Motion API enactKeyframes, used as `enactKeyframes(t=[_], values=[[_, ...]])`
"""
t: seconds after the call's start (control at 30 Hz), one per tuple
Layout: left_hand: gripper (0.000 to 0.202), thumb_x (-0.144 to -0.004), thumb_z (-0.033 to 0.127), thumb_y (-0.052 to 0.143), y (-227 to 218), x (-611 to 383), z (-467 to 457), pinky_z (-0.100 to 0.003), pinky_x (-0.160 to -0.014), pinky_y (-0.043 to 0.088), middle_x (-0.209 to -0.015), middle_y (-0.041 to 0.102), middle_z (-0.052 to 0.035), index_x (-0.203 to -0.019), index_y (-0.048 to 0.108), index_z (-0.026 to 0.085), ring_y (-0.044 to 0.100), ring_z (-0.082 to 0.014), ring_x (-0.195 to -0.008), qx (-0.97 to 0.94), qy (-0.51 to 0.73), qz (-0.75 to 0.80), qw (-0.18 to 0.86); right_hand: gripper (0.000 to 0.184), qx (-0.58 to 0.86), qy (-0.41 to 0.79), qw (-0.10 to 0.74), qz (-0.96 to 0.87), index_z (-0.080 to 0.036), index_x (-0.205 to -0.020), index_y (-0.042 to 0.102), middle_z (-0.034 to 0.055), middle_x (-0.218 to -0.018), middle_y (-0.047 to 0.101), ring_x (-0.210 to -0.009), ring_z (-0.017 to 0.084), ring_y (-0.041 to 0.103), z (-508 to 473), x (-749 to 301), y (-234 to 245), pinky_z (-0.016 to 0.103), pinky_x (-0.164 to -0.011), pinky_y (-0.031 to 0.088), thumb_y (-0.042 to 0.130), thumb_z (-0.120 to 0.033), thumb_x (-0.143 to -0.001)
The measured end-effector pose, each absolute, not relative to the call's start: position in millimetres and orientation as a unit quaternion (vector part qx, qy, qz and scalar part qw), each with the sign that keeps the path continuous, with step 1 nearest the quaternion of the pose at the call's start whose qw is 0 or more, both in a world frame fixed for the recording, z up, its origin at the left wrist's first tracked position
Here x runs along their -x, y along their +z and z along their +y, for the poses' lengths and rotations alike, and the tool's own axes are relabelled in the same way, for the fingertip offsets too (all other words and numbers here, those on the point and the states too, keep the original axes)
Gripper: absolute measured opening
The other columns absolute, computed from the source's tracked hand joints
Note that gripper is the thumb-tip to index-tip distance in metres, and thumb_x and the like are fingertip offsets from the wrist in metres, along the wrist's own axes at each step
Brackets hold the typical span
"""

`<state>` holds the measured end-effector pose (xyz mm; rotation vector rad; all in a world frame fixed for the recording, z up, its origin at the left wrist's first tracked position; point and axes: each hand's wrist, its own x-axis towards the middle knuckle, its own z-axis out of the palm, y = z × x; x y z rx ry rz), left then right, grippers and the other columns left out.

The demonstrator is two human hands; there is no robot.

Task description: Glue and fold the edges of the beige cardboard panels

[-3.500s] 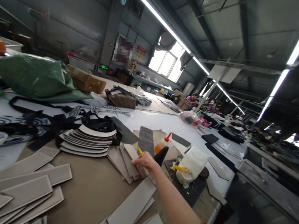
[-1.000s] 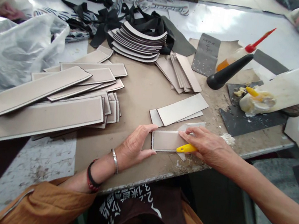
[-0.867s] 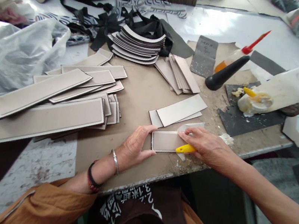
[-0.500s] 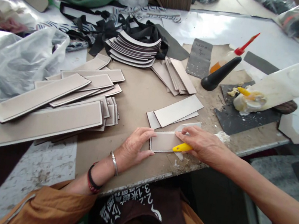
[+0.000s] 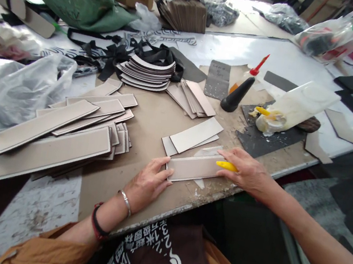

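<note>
A beige rectangular strip [image 5: 192, 167] with a pale border lies on the work board between my hands. The fingers of my left hand [image 5: 148, 182] close on its left end. My right hand [image 5: 249, 171] is closed around a yellow plastic tool [image 5: 226, 166], its fingers also at the strip's right end; the tool's other end is hidden in the hand. Thin whitish scraps [image 5: 199, 183] show from under the strip. Just beyond it, paler strips [image 5: 196, 136] lie crossed on one another.
Beige strips [image 5: 49, 150] are piled left; more strips [image 5: 199, 97] and curved pieces [image 5: 147, 73] lie behind. To the right are a black cone [image 5: 237, 94], a red-tipped bottle [image 5: 257, 66] and a glue-smeared white container [image 5: 301, 105]. The table edge [image 5: 180, 210] runs close in front.
My right hand with the yellow tool has shifted to the strip's right end, uncovering more of it. My left fingers have closed in on the left end. The camera view has tilted up.
</note>
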<state>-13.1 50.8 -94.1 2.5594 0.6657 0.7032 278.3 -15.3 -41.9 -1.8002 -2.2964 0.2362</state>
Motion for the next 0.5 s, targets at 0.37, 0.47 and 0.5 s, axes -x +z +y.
enactKeyframes(t=[0.37, 0.47, 0.5], values=[[0.022, -0.085, 0.014, 0.049, -94, 9, 46, -0.045, -0.094, 0.048, -0.12, 0.05, -0.0149, -0.106, 0.052, 0.015, 0.043, -0.0262, -0.117, -0.928, 0.244, 0.224, 0.171, 0.044, 0.667, 0.117, 0.115, -0.727, -0.017, -0.124, 0.048, 0.0107, -0.106, 0.056, -0.099, 0.024, 0.055, -40, -302, -58, 0.041, -0.089, 0.045, 0.055, -0.035, -0.085], [0.022, -0.085, 0.013, 0.049, -94, 10, 46, -0.045, -0.095, 0.047, -0.12, 0.05, -0.0154, -0.107, 0.051, 0.015, 0.044, -0.026, -0.117, -0.93, 0.24, 0.22, 0.17, 0.05, 0.654, 0.147, 0.09, -0.737, -0.014, -0.127, 0.045, 0.0127, -0.109, 0.054, -0.102, 0.026, 0.054, -32, -302, -60, 0.041, -0.091, 0.044, 0.057, -0.034, -0.084], [0.022, -0.085, 0.014, 0.05, -94, 11, 47, -0.045, -0.095, 0.047, -0.12, 0.05, -0.0156, -0.107, 0.051, 0.014, 0.044, -0.0259, -0.117, -0.931, 0.24, 0.218, 0.169, 0.049, 0.648, 0.154, 0.086, -0.74, -0.014, -0.127, 0.045, 0.013, -0.11, 0.054, -0.103, 0.026, 0.054, -29, -303, -61, 0.042, -0.091, 0.044, 0.057, -0.034, -0.084]])
